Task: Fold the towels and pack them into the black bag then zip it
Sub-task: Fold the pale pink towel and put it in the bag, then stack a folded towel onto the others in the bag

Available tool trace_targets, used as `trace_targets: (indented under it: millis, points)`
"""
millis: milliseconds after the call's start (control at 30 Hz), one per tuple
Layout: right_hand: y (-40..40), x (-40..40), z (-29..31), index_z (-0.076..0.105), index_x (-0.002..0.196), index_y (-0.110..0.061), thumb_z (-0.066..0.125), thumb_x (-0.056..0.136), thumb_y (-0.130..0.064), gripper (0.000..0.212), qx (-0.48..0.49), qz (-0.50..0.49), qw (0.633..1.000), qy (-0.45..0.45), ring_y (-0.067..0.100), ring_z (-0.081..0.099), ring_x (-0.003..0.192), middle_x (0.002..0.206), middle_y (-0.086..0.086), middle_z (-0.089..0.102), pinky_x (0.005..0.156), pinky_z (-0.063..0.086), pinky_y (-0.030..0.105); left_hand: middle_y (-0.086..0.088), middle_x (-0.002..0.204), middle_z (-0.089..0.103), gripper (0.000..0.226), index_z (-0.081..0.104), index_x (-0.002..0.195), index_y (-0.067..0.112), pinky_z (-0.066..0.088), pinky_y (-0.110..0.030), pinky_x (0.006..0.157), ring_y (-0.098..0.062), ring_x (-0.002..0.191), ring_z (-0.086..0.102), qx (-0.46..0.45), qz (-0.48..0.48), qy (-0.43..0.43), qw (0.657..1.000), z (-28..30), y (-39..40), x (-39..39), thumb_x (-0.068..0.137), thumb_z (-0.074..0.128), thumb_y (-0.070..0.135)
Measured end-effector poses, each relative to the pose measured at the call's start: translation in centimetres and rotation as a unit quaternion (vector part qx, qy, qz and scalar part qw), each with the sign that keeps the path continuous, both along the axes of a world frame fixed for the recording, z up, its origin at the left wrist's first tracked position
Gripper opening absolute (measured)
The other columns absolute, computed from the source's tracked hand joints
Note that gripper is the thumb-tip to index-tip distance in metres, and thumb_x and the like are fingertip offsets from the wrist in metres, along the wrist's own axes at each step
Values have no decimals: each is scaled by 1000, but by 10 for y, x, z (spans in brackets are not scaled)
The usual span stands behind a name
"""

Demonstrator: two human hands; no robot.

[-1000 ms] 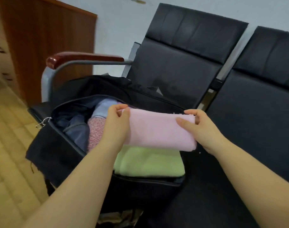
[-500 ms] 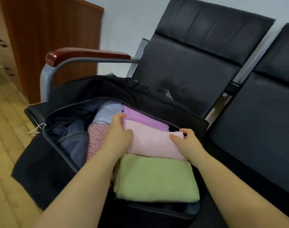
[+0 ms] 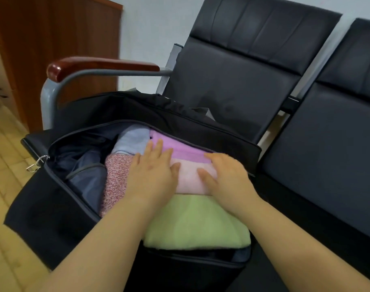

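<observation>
In the black bag (image 3: pixel 53 207), flat-fingered hands, left hand (image 3: pixel 152 175) and right hand (image 3: pixel 226 178), pressed the pink towel (image 3: pixel 188 175); the green towel (image 3: pixel 196 224) at six o'clock might snag the zip.

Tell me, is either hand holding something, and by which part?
Nothing is held. The left hand and right hand press flat on top of the pale pink towel.

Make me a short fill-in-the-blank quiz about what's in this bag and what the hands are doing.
1. Both hands, left hand and right hand, press on the pale ____ towel.
2. The towel nearest the camera is ____.
3. The black bag is ____, not zipped.
4. The bag sits on a black ____.

Missing words: pink; green; open; chair
</observation>
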State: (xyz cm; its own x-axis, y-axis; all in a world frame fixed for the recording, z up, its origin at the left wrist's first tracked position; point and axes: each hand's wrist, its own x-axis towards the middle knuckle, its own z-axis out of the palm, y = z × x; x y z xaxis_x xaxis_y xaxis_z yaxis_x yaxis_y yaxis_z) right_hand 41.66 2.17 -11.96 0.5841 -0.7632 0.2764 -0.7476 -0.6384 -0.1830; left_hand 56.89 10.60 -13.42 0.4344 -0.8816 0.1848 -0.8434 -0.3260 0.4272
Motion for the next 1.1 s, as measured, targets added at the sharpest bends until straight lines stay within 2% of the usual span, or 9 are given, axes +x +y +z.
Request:
trace_targets:
  millis: [100, 233, 367, 500, 633, 900, 967, 1033, 1100]
  points:
    - [6, -8, -14, 13, 153, -24, 19, 94, -65, 72, 139, -19, 980, 139, 13, -3, 148, 161, -3, 2, 120, -1, 40, -2, 161, -3, 61, 6, 153, 17, 0, -43, 118, -18, 148, -5, 139, -52, 8, 989, -7, 1, -8, 101, 19, 48]
    - [13, -19, -27, -4, 154, -23, 20, 96, -60, 73, 162, -17, 980, 110, 10, -17, 145, 159, -7, -16, 119, -6, 39, -2, 160, -14, 66, -5, 153, 17, -5, -44, 117, -18, 147, -13, 187, -57, 8, 981, -11, 4, -12, 100, 17, 51]
    - [24, -35, -22, 6, 154, -25, 27, 98, -56, 67, 156, -5, 985, 69, 10, -12, 147, 161, -5, -9, 119, -7, 39, -7, 161, -5, 62, 4, 153, 14, -7, -47, 116, -23, 148, -10, 163, -23, -60, 984, 5, 6, -34, 102, 19, 46]
    - [50, -97, -9, 18, 152, -29, 44, 95, -52, 67, 125, -15, 992, 7, 10, -4, 147, 161, -7, 5, 120, -3, 39, -7, 161, 3, 59, 11, 152, 15, -1, -41, 118, -23, 148, -1, 73, -144, -91, 983, 26, 7, -101, 102, 27, 40]
    - [81, -193, -9, 25, 150, -28, 51, 93, -50, 66, 138, -109, 984, 12, 12, 1, 148, 160, -5, 14, 120, 2, 40, -5, 156, 24, 51, 28, 148, 17, 10, -38, 118, -22, 145, 16, 20, -289, -107, 951, 27, 9, -196, 102, 34, 36]
    - [152, -391, -27, 30, 147, -29, 54, 91, -50, 64, 139, -321, 937, 20, 16, 6, 148, 158, -2, 19, 120, 6, 40, 9, 150, 35, 44, 36, 144, 26, 10, -30, 118, -9, 140, 29, 3, -469, -129, 874, -17, 43, -363, 102, 34, 36]
    - [160, -429, -23, 36, 144, -26, 57, 88, -49, 64, 134, -365, 921, -21, 20, 19, 144, 153, 1, 29, 118, 17, 40, 10, 134, 53, 38, 54, 132, 26, 28, -31, 113, -10, 126, 49, -9, -499, -128, 857, -28, 53, -388, 98, 39, 36]
    - [163, -461, -14, 42, 140, -24, 59, 86, -49, 61, 101, -394, 911, -61, 21, 30, 137, 143, 1, 40, 113, 25, 39, 11, 104, 70, 36, 71, 105, 26, 52, -30, 89, -9, 95, 68, -5, -518, -143, 843, -36, 55, -404, 86, 44, 41]
    - [165, -491, -3, 46, 136, -24, 59, 86, -46, 57, 56, -434, 896, -78, 21, 34, 133, 139, 1, 42, 111, 27, 40, 16, 97, 69, 37, 71, 100, 28, 55, -27, 82, -6, 89, 69, -8, -518, -158, 841, -37, 54, -420, 85, 43, 46]
